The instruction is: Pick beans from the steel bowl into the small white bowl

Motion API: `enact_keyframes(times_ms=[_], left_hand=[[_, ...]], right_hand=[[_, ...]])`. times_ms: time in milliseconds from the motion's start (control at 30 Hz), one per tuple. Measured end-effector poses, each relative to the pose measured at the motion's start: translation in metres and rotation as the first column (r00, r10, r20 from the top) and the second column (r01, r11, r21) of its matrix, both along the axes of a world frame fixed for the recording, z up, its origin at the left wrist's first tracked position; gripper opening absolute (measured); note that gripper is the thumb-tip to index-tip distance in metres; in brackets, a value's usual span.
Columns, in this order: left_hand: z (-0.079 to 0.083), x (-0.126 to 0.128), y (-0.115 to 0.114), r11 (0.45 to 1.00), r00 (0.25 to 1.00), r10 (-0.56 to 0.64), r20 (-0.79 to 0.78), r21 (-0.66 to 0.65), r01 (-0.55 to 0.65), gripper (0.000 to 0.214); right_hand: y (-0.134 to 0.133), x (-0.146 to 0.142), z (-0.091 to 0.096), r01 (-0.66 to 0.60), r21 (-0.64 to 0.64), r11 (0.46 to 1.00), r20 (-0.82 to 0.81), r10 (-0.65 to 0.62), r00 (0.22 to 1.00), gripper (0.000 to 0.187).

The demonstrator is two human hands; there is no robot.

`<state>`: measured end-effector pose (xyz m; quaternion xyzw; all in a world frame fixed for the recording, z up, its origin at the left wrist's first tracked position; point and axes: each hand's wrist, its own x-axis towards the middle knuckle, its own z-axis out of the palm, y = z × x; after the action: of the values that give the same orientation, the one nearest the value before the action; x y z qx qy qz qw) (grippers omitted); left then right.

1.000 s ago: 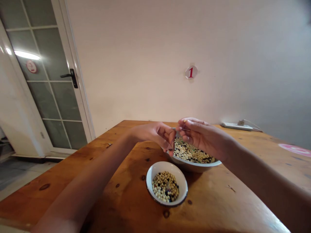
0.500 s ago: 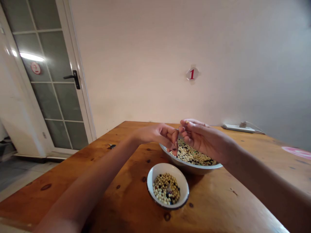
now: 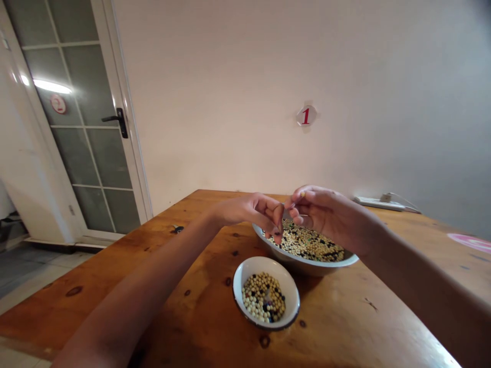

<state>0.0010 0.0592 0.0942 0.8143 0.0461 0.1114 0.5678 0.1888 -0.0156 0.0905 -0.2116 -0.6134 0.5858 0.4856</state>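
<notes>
Head view: right hand (image 3: 326,217) pinches a yellow bead (image 3: 303,194) above the bowl (image 3: 307,263); left hand (image 3: 253,212) pinched alongside.

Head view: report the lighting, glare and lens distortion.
Head view: soft, even indoor light; a lamp's glare streaks the door glass; the wide-angle lens bows the door frame; faint sheen on the table beside the small bowl; left hand and right hand slightly soft, the right's pinched bead barely resolved.
</notes>
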Motion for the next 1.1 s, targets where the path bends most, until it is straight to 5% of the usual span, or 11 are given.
enact_keyframes(times_ms=[433, 1100], left_hand=[[0.001, 0.000, -0.002, 0.999, 0.998, -0.027, -0.059, -0.026, 0.026, 0.006], [-0.003, 0.001, 0.003, 0.998, 0.997, -0.056, -0.056, -0.008, 0.055, 0.006]], right_hand=[[-0.011, 0.006, 0.009, 0.123, 0.160, 0.979, 0.168, -0.150, 0.974, 0.010], [-0.010, 0.023, 0.015, 0.148, 0.414, 0.898, 0.380, -0.318, 0.869, 0.014]])
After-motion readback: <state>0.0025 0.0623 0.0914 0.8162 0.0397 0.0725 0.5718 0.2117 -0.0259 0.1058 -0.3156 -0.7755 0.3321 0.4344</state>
